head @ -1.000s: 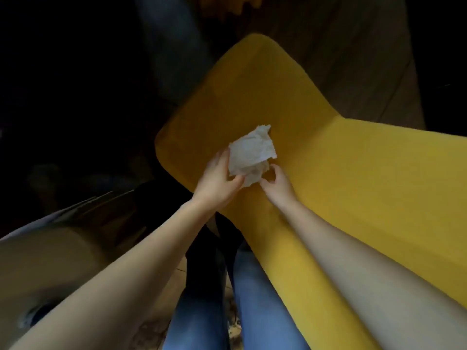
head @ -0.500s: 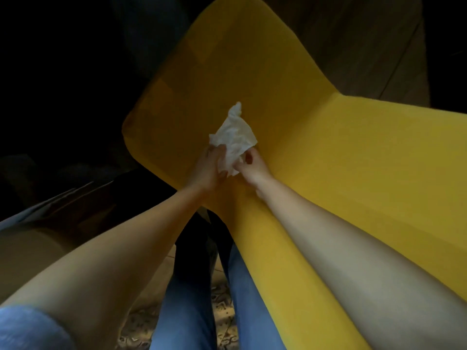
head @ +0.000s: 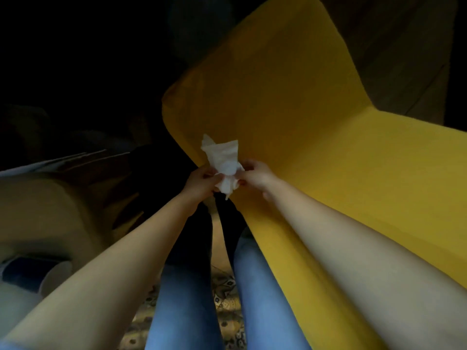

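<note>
Since the earlier frames, both hands have drawn closer together and the white tissue (head: 223, 164), previously lying flatter against the yellow surface, is now bunched into a narrow, crumpled wad between them. The left hand (head: 201, 181) grips the tissue from its left side, its fingers (head: 210, 177) curled inward so that the fingertips press into the lower half of the wad. The right hand (head: 255, 174) pinches the same wad from the opposite side, its fingertips (head: 244, 170) closed on the paper at about the same height. The two sets of fingertips sit almost opposite one another, with only the compressed middle of the tissue between them. Above the fingers, the upper part of the tissue stands free as a ragged, fanned flap; below them, a short twisted tail hangs down. The tissue is held in front of the near left edge of the yellow chair (head: 316, 147); whether the paper touches that edge cannot be told from this view. Both bare forearms reach forward from the bottom corners of the frame and converge on the tissue. Beneath them are the person's legs in blue jeans (head: 182, 304), and between the legs a strip of patterned carpet (head: 226, 306) is visible. At the left stands a dim beige object (head: 38, 210), too dark to identify.
</note>
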A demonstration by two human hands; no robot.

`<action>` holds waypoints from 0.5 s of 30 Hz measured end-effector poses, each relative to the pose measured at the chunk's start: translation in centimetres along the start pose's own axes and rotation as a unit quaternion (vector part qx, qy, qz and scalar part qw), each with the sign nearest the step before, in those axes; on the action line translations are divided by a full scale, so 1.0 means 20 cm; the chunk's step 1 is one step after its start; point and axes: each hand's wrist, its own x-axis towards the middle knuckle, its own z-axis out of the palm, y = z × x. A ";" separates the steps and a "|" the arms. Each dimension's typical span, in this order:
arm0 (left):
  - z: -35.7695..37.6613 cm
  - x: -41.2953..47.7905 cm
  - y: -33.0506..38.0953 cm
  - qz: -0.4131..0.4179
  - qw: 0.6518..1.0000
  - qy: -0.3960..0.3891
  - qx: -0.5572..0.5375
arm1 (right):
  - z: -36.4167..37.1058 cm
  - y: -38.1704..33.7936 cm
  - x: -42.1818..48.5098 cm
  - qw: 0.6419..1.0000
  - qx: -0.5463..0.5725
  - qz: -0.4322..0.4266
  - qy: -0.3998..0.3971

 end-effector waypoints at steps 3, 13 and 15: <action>-0.15 -0.04 -0.12 -0.021 0.999 0.021 -0.044 | 0.13 -0.05 -0.01 0.998 -0.054 0.000 -0.036; -0.51 -0.13 -0.58 -0.083 0.987 0.090 -0.105 | 0.62 -0.02 -0.02 0.990 -0.127 -0.048 0.029; -0.53 -0.14 -0.64 -0.080 0.986 0.083 -0.119 | 0.69 0.01 -0.02 0.991 -0.120 -0.057 0.034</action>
